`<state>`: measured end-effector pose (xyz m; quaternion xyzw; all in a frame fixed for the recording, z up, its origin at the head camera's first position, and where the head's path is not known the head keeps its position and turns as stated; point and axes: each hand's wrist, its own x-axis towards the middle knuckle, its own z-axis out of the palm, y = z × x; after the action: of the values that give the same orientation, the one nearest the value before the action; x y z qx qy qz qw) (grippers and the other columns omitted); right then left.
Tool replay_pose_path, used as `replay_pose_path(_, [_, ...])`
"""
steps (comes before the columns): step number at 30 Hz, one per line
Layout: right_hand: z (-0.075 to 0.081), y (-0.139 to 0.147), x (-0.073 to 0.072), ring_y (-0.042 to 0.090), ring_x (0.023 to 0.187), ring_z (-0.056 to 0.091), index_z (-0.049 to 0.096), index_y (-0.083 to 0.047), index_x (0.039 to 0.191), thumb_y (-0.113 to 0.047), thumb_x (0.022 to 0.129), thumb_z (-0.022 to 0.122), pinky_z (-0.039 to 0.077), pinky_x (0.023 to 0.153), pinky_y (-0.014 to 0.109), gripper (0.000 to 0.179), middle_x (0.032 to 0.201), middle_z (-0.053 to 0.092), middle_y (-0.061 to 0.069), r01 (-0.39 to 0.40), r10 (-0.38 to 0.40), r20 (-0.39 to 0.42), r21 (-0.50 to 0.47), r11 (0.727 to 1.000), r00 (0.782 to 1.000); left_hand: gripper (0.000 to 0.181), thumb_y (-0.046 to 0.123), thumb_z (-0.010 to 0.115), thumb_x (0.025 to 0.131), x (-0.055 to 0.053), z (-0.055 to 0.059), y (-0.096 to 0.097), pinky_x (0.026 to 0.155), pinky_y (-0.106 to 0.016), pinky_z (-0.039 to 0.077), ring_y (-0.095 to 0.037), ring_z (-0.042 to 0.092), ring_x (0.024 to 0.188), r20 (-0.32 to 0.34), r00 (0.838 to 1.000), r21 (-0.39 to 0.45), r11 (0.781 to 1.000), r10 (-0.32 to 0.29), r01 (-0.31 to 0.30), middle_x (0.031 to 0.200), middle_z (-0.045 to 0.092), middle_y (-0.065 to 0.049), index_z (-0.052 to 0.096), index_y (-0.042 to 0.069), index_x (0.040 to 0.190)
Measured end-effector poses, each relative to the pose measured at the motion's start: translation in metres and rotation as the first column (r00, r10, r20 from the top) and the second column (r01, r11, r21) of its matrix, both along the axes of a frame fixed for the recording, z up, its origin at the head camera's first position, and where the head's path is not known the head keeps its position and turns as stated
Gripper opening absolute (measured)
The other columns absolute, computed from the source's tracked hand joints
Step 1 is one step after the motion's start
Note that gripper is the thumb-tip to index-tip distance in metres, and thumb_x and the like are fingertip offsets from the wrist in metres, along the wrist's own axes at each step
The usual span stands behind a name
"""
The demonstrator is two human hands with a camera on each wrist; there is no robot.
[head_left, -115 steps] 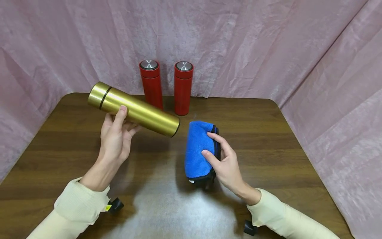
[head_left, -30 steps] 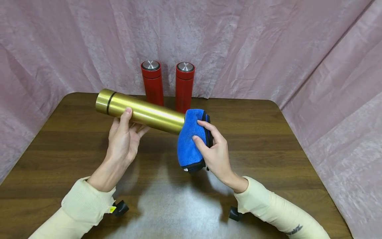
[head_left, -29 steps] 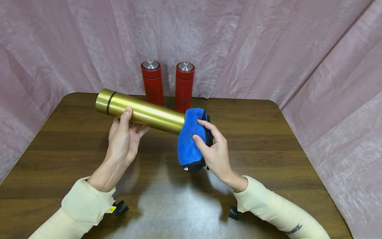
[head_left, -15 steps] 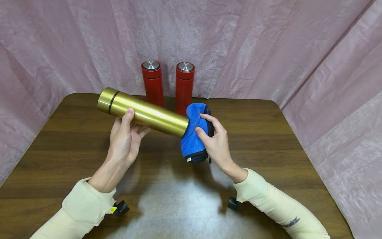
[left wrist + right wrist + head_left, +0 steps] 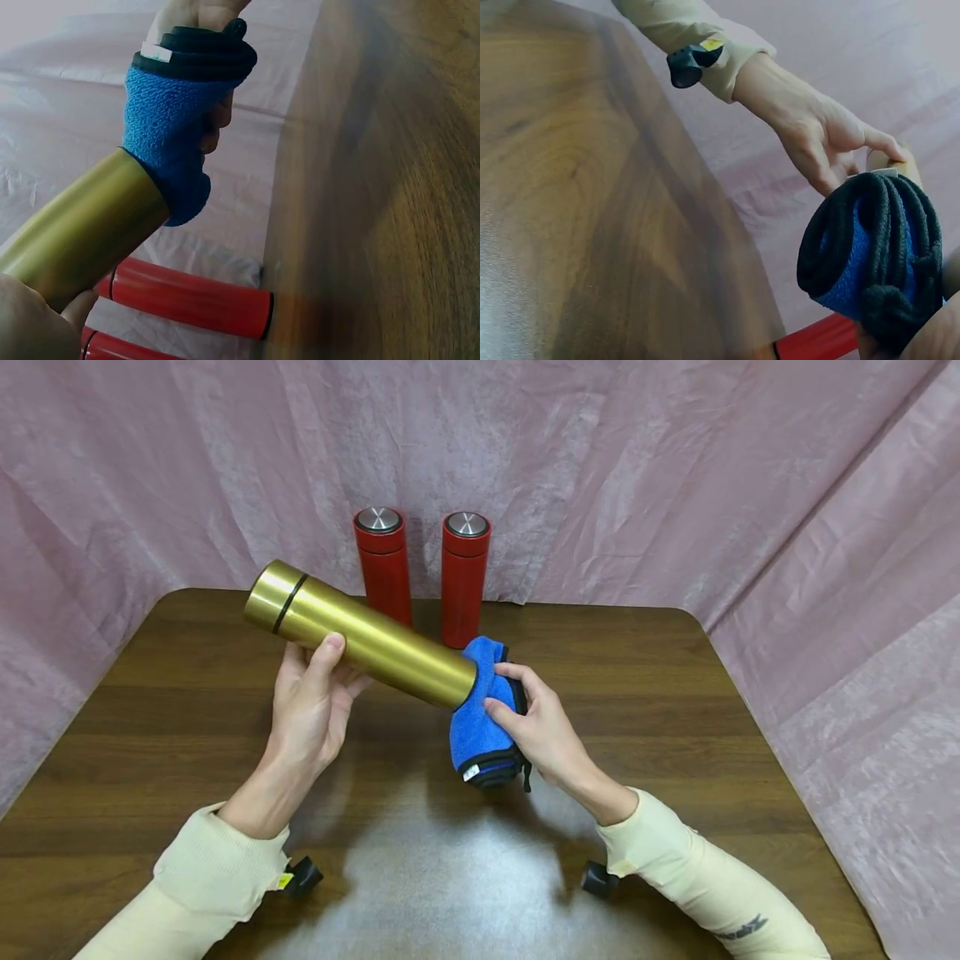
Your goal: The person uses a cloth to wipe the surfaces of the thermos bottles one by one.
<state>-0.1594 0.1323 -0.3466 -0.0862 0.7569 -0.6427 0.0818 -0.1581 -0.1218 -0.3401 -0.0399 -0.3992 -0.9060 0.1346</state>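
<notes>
My left hand point(image 5: 311, 710) grips a gold thermos bottle point(image 5: 367, 639) around its middle and holds it tilted above the table, capped end up and to the left. In my right hand point(image 5: 547, 727) is a folded blue towel point(image 5: 480, 735) with black edging, pinched between thumb and fingers. The towel presses against the base of the bottle and hides that end. Seen from the left wrist, the towel point(image 5: 165, 120) bends over the bottom of the bottle point(image 5: 94, 225). The right wrist view shows the towel's rolled black edges point(image 5: 877, 240) from the end.
Two red thermos bottles, one on the left point(image 5: 384, 568) and one on the right point(image 5: 464, 581), stand upright at the back of the wooden table point(image 5: 637, 693). Pink curtains point(image 5: 600, 485) hang behind and to the right. A small black camera sits at each wrist.
The right hand has brought the towel left against the bottle's base, raised it along that end, then lowered it a little. The bottle has shifted right and now tilts more steeply.
</notes>
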Motion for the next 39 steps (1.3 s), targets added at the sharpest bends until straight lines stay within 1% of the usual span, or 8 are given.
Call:
replay_pose_path(8, [-0.01,-0.001,0.006,0.038,0.112,0.063,0.05,-0.005,0.144,-0.005,0.098,0.067,0.058,0.09,0.049,0.049,0.138,0.055,0.021,-0.034,0.034,0.008,0.009,0.999,0.999,0.032,-0.001,0.063,0.1,-0.001,0.002,0.004,0.079,-0.035,0.058,-0.019,0.069,0.088,-0.059,0.998,-0.003,1.0,0.013,-0.013,0.106,0.063,-0.007,0.05,0.011,0.127])
replay_pose_path(15, [-0.02,-0.004,0.017,0.035,0.107,0.066,0.053,-0.005,0.144,-0.007,0.098,0.068,0.059,0.087,0.046,0.049,0.133,0.058,0.023,-0.103,0.101,0.035,0.062,0.993,0.994,0.036,-0.006,0.064,0.098,-0.001,0.002,0.005,0.078,-0.031,0.058,-0.018,0.067,0.094,-0.063,0.997,-0.051,0.997,0.047,-0.051,0.108,0.061,-0.008,0.052,0.01,0.127])
replay_pose_path(20, [-0.025,-0.004,0.021,0.032,0.107,0.065,0.053,-0.004,0.145,-0.01,0.1,0.068,0.057,0.091,0.045,0.048,0.136,0.058,0.021,-0.133,0.127,0.06,0.103,0.986,0.99,0.041,-0.007,0.067,0.096,-0.001,-0.002,0.005,0.075,-0.027,0.058,-0.017,0.064,0.094,-0.062,0.996,-0.069,0.996,0.058,-0.062,0.108,0.061,-0.008,0.051,0.01,0.129])
replay_pose_path(25, [-0.028,-0.005,0.023,0.031,0.108,0.065,0.053,-0.004,0.146,-0.01,0.1,0.067,0.056,0.094,0.044,0.048,0.139,0.057,0.021,-0.167,0.156,0.107,0.104,0.98,0.982,0.044,-0.008,0.068,0.095,-0.002,-0.007,0.006,0.075,-0.026,0.058,-0.017,0.063,0.096,-0.041,0.996,-0.101,0.991,0.082,-0.086,0.111,0.061,-0.008,0.051,0.011,0.131])
replay_pose_path(29, [-0.032,-0.002,0.024,0.028,0.104,0.066,0.055,-0.007,0.145,-0.012,0.1,0.068,0.058,0.089,0.041,0.047,0.136,0.059,0.019,-0.187,0.17,0.133,0.128,0.974,0.976,0.046,-0.011,0.065,0.095,-0.002,-0.011,0.005,0.081,-0.028,0.059,-0.019,0.062,0.103,-0.011,0.995,-0.157,0.982,0.104,-0.104,0.117,0.059,-0.009,0.05,0.012,0.132])
replay_pose_path(32, [-0.035,0.002,0.025,0.027,0.1,0.067,0.057,-0.012,0.144,-0.014,0.1,0.069,0.058,0.085,0.039,0.046,0.133,0.06,0.018,-0.207,0.185,0.152,0.146,0.967,0.971,0.046,-0.01,0.066,0.095,-0.002,-0.013,0.004,0.083,-0.028,0.059,-0.02,0.061,0.105,0.015,0.993,-0.199,0.973,0.119,-0.114,0.119,0.059,-0.01,0.051,0.013,0.132])
replay_pose_path(35, [-0.037,0.008,0.026,0.028,0.101,0.067,0.058,-0.015,0.144,-0.015,0.1,0.069,0.057,0.085,0.039,0.046,0.136,0.058,0.017,-0.227,0.202,0.179,0.131,0.965,0.963,0.046,-0.007,0.069,0.095,-0.004,-0.016,0.0,0.081,-0.026,0.058,-0.019,0.061,0.103,0.037,0.99,-0.242,0.962,0.139,-0.126,0.118,0.059,-0.009,0.052,0.014,0.132])
replay_pose_path(39, [-0.036,0.014,0.027,0.031,0.108,0.065,0.058,-0.015,0.145,-0.014,0.101,0.069,0.057,0.088,0.042,0.046,0.143,0.053,0.017,-0.261,0.239,0.212,0.084,0.962,0.948,0.045,-0.005,0.071,0.094,-0.005,-0.018,-0.007,0.079,-0.024,0.058,-0.018,0.062,0.102,0.064,0.984,-0.288,0.947,0.165,-0.14,0.119,0.061,-0.009,0.053,0.014,0.131])
